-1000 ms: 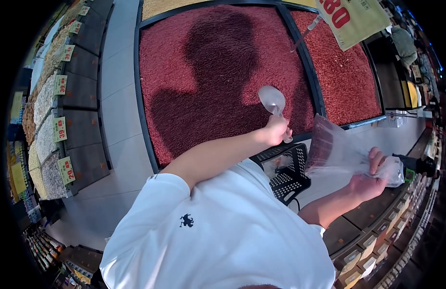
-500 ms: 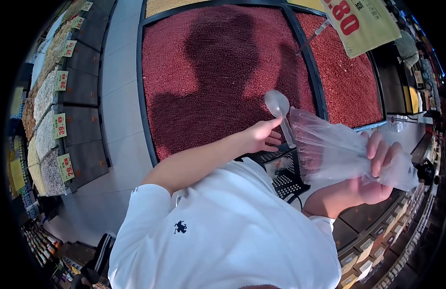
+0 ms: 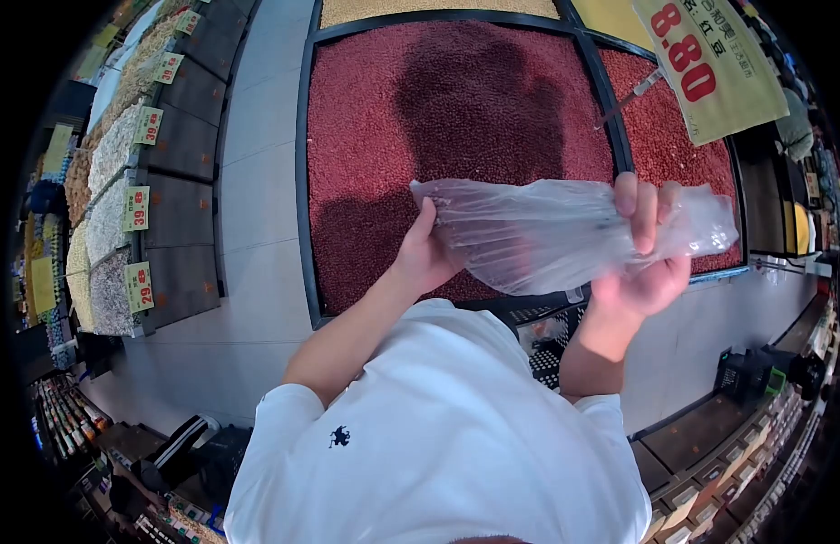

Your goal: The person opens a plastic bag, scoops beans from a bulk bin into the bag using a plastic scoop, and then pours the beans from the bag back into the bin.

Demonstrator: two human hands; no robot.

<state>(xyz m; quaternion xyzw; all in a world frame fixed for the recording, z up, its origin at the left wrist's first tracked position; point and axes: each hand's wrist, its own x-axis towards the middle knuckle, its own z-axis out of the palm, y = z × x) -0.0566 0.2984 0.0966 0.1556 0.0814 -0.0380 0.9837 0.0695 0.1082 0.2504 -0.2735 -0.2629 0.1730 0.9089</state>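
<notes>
A crinkled clear plastic bag (image 3: 529, 236) stretches sideways between my hands, in front of the red bean bin (image 3: 366, 100). My right hand (image 3: 645, 245) is closed around the bag's gathered right part. At the bag's wide left end, my left hand (image 3: 429, 254) pinches the edge, thumb on the near side and its other fingers partly hidden behind the film. Below the bag, a small clear piece (image 3: 574, 295) shows. Whether it belongs to the spoon seen earlier, I cannot tell.
A yellow price sign (image 3: 710, 68) stands over a second bin of red beans (image 3: 660, 118). Shelves with tagged goods (image 3: 121, 150) line the left, beyond a tiled aisle (image 3: 266, 154). A black perforated basket (image 3: 547, 354) sits in front of my body.
My left hand has moved left and now holds the bag's edge. My right hand has brought the bag up and left, spreading it across. The clear spoon near my left hand has dropped from sight.
</notes>
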